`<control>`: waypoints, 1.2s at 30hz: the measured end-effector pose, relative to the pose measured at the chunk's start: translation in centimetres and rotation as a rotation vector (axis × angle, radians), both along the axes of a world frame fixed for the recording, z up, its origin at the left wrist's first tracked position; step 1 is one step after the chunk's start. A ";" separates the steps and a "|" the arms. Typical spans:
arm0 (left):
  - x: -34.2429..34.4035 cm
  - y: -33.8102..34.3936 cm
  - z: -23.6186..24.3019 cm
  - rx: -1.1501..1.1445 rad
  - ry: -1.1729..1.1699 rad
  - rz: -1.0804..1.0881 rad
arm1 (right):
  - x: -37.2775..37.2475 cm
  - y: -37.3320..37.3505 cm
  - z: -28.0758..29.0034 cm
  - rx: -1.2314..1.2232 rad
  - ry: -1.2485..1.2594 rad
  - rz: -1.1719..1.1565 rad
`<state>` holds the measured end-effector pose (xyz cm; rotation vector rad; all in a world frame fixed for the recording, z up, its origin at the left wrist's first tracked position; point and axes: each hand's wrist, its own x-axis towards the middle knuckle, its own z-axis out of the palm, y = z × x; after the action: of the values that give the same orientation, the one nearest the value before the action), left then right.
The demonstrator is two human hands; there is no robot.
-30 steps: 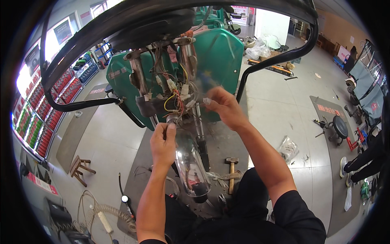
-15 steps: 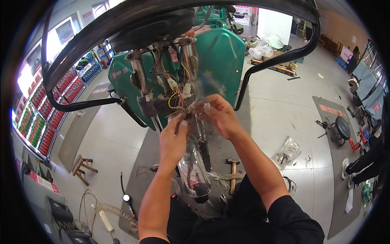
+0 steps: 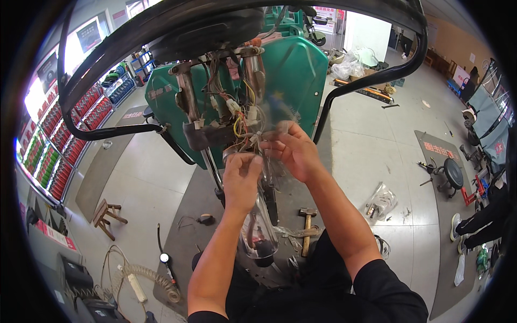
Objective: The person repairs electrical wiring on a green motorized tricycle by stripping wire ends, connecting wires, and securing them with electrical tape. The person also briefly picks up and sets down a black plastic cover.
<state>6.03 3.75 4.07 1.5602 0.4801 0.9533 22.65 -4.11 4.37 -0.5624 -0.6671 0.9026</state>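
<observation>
I am at the stripped front of a green vehicle (image 3: 296,75), with a tangle of wires and white connectors (image 3: 234,110) between two steel fork tubes (image 3: 253,75). My left hand (image 3: 239,183) is closed with fingertips among the lower wires; what it grips is too small to make out. My right hand (image 3: 293,153), just right of it, pinches at the thin wires and a small pale piece, possibly a connector, too small to tell. Below my hands is a clear cylindrical piece (image 3: 258,237) with a dark lower end.
A black curved tube (image 3: 377,75) arches around the work. A hammer (image 3: 306,231) and air gauge (image 3: 165,258) lie below. Wooden stool (image 3: 105,218) at left; wheeled stool (image 3: 451,172) and plastic bag (image 3: 381,202) at right, with another person's legs (image 3: 476,218) at the edge.
My left hand has moved up and right into the wires, closer to my right hand. My right hand shifted slightly, its wrist lowering and fingertips changing position at the wiring.
</observation>
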 end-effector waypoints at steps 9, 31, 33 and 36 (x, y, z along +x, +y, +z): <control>-5.6 -1.3 -2.3 -0.299 -0.104 -0.297 | -2.0 -0.2 0.3 -0.008 0.136 0.132; -4.4 0.9 -2.0 -0.455 -0.252 -0.311 | -5.7 -3.5 1.9 -0.243 -0.219 -0.003; -4.9 0.8 -2.1 -0.433 -0.243 -0.316 | -5.7 -4.1 1.5 -0.226 -0.222 0.013; -5.7 1.1 -2.7 -0.483 -0.287 -0.347 | -5.4 -5.3 1.3 -0.229 -0.110 0.030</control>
<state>0.30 4.82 1.33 1.0077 0.2034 0.7096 17.21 -9.46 5.72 -0.8132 -0.6766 0.9883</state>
